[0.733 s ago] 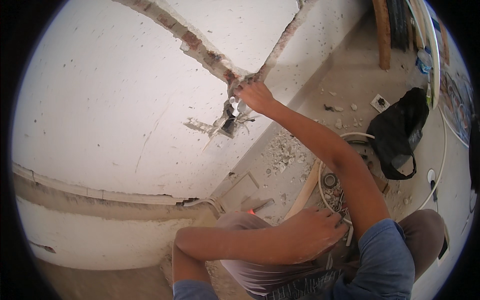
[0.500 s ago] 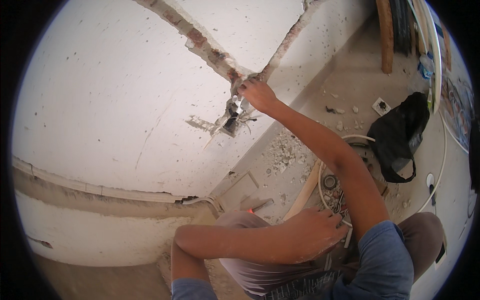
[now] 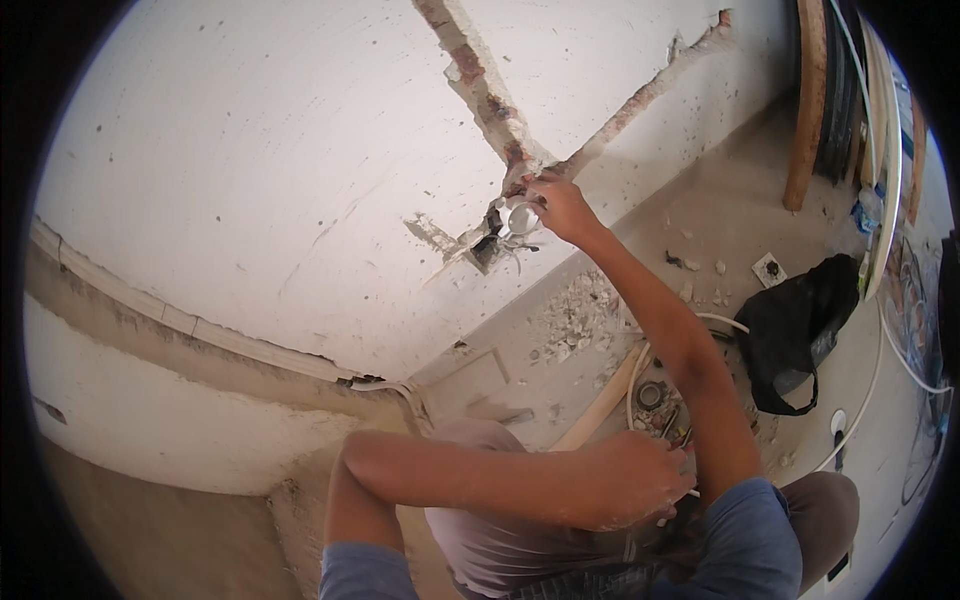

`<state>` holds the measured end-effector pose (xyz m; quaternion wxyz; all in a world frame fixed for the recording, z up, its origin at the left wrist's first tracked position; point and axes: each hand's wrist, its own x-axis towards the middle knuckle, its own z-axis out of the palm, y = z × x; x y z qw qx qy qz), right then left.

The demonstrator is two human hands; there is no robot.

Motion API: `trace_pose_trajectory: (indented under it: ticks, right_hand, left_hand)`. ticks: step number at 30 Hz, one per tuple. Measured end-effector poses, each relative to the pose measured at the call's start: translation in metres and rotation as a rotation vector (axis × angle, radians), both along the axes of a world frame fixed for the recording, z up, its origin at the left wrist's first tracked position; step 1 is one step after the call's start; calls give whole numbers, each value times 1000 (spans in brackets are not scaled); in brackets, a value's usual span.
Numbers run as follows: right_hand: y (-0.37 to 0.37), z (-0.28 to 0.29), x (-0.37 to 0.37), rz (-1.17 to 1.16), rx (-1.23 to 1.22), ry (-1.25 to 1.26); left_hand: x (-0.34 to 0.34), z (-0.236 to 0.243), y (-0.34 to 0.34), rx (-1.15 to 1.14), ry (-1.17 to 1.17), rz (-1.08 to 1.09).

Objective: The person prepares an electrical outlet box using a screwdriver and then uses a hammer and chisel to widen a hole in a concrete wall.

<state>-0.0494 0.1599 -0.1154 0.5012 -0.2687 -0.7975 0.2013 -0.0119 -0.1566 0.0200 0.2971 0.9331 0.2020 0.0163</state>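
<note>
My right hand [image 3: 563,208] reaches out to the wall, its fingers closed on the edge of a white round junction box [image 3: 518,218]. The box sits at the meeting point of the chased grooves [image 3: 490,105], over a dark broken hole [image 3: 484,246] with loose wires around it. Bent across my lap, my left arm brings my left hand [image 3: 640,480] beside my right upper arm. Its fingers are curled, and what they hold, if anything, is hidden. Beyond it lie a roll of tape [image 3: 652,395] and partly hidden tools.
Plaster rubble [image 3: 570,320] lies along the wall's foot, near a wooden strip [image 3: 600,405]. A black bag [image 3: 800,330] stands to the right, with a pale hose [image 3: 868,370] and a white socket plate [image 3: 768,270] nearby. Wooden boards [image 3: 806,110] lean at the far right.
The view has shifted, so the wall sits further right and lower. The white round junction box now faces me at the hole, gripped by my right hand. My left hand stays over my lap.
</note>
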Motion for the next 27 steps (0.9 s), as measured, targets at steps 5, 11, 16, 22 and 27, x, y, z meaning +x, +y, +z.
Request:
trace_pose_trajectory:
  ticks: [5,11,16,22,27]
  right_hand:
    - [-7,-9,-2,10,-41,47]
    - [1,-23,-4,46,-56,105]
    - [0,-21,0,66,-42,71]
    - [-2,-24,4,62,-122,135]
    - [-2,-29,3,85,-185,228]
  left_hand:
    - [0,2,-2,-27,23,-12]
    - [4,2,-2,-68,51,-33]
    - [4,3,-1,-72,25,-38]
    - [5,4,1,-59,24,-56]
    - [5,4,4,-72,20,-47]
